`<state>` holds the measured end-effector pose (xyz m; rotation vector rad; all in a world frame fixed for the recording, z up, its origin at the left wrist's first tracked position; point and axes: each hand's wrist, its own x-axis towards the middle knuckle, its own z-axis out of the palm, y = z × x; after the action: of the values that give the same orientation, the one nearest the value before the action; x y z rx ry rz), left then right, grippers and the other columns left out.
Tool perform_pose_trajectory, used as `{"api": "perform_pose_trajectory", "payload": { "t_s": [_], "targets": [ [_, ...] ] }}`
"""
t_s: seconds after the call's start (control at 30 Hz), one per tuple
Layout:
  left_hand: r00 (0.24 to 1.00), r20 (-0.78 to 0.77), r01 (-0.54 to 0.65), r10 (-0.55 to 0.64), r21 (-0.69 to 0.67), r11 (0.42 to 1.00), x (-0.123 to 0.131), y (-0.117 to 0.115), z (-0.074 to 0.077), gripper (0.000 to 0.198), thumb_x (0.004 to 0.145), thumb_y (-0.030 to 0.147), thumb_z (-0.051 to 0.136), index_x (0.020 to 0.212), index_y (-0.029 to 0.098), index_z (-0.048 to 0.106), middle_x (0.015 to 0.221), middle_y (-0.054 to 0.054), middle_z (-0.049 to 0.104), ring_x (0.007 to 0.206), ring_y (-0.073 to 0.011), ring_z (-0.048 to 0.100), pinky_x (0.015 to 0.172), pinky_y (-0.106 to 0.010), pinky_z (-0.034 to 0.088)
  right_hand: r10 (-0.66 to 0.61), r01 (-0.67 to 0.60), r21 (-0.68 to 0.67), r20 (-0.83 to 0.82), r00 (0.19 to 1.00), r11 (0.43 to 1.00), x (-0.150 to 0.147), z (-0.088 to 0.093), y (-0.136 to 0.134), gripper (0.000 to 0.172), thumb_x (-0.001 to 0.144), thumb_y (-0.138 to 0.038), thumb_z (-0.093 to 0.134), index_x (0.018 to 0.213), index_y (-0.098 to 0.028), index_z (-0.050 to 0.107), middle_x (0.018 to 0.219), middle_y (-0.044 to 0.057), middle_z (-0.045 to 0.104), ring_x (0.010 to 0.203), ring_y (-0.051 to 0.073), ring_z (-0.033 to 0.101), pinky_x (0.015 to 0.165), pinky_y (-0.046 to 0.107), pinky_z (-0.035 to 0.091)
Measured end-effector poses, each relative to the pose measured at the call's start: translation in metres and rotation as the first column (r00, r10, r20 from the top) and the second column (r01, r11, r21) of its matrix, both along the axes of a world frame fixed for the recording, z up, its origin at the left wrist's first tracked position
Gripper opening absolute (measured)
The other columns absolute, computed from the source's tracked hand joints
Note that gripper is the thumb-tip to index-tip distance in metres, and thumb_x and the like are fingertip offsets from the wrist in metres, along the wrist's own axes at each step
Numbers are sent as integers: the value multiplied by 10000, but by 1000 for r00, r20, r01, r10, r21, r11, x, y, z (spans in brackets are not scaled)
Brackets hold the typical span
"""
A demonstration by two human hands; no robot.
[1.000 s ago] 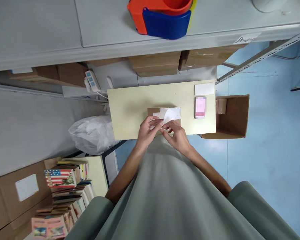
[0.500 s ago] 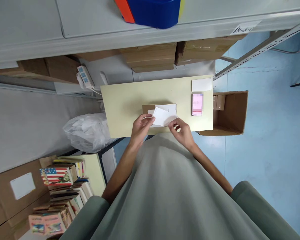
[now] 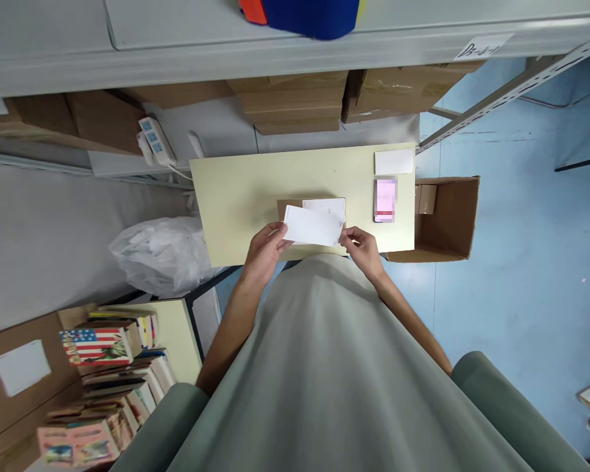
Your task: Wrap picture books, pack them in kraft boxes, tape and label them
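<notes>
Left hand (image 3: 264, 252) has thumb and fingers pinched on the left end of a white rectangular paper slip (image 3: 313, 227); right hand (image 3: 364, 252) pinches its right end, fingertips together. Opposite-end hold probably spreads it flat. Slip is over a brown cardboard box (image 3: 288, 204) on a pale yellow rectangular tabletop (image 3: 236, 196), contact unclear. Slip looks thin, smooth, mostly blank, tiny mark near right end

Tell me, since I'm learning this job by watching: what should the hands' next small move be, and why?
Probably lower the white slip flat onto the brown cardboard below. The left hand grips one end, the right hand is at the other, and the slip is spread out over the cardboard, partly covering the white paper on it.
</notes>
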<state>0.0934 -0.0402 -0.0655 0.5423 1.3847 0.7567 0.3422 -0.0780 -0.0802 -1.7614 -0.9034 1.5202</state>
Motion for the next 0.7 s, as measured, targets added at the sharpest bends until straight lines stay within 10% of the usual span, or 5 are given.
{"api": "perform_pose_trajectory", "payload": {
  "t_s": [0.33,0.7],
  "targets": [
    [999,53,-9,10,-18,1000,-3,-11,-9,575,720,661,927,1003,234,667,1104,-75,800,1121,-257,767,1073,-430,568,-23,23,-22,20,1000,999,-7,2,-11,414,856,-642,751,864,-229,722,940,61,768,818,210,664,703,343,550],
    [998,-53,30,-38,-140,990,-12,-46,-63,657,589,748,952,888,205,736,975,-69,767,994,-238,722,962,-391,586,116,-111,-40,136,984,993,-4,-27,-28,450,877,-693,675,858,-244,680,929,77,784,872,251,719,808,397,583]
  ]
}}
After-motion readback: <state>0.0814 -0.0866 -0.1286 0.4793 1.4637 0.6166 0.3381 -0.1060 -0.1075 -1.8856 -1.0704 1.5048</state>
